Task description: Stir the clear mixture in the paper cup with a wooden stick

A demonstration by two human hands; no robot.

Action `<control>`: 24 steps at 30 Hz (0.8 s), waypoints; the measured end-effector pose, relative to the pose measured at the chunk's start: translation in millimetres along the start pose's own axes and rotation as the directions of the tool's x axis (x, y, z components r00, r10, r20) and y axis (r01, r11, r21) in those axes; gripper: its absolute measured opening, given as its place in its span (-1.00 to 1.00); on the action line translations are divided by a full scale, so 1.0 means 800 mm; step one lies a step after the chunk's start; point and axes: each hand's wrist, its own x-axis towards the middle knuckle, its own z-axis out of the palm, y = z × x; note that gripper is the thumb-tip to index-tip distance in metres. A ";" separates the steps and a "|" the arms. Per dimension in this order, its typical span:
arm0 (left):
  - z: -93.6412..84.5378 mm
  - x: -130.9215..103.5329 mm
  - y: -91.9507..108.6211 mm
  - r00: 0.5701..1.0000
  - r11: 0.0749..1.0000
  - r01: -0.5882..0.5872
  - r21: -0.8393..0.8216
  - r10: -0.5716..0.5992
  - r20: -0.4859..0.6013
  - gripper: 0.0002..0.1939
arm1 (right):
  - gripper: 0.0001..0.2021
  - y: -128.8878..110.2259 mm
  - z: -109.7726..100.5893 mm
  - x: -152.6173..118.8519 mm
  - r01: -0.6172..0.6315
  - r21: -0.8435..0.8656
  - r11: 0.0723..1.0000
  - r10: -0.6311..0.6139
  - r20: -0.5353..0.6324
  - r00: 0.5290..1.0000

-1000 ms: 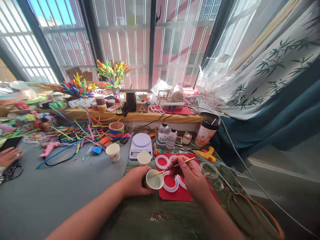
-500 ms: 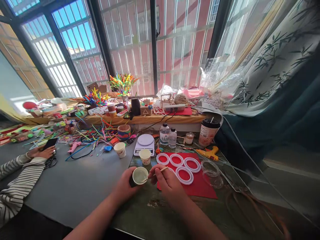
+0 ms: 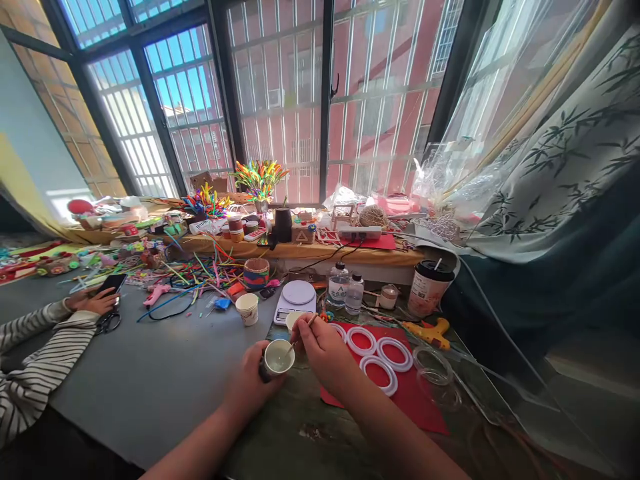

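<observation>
- In the head view, the left hand (image 3: 253, 381) has its fingers curved around the side of a small paper cup (image 3: 279, 349), which is above the dark part of the table (image 3: 280, 433), in front of the person.
- The cup leans a little toward the person; I judge it is gripped like this to be steady and to show its inside.
- The right hand (image 3: 320, 350) pinches a thin stick (image 3: 290, 348) between its fingers, and the lower end goes into the cup. Such a light pinch probably leaves the stick easy to turn.
- Inside the cup there is a pale, greyish-green liquid (image 3: 278, 363), rather translucent; the cup's rim is cream-white, and its outer wall is mostly hidden by the fingers.
- White rings (image 3: 393, 380) lie on a red sheet (image 3: 415, 408) beside the right hand, perhaps to protect the table.
- Another paper cup (image 3: 293, 321), partly covered by the right hand, stands before the white scale (image 3: 299, 293).
</observation>
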 end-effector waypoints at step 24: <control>-0.001 0.005 0.007 0.990 0.995 -0.095 -0.034 0.098 0.103 -0.56 | -0.38 0.005 -0.016 -0.026 -0.005 -0.073 0.997 0.008 0.044 0.999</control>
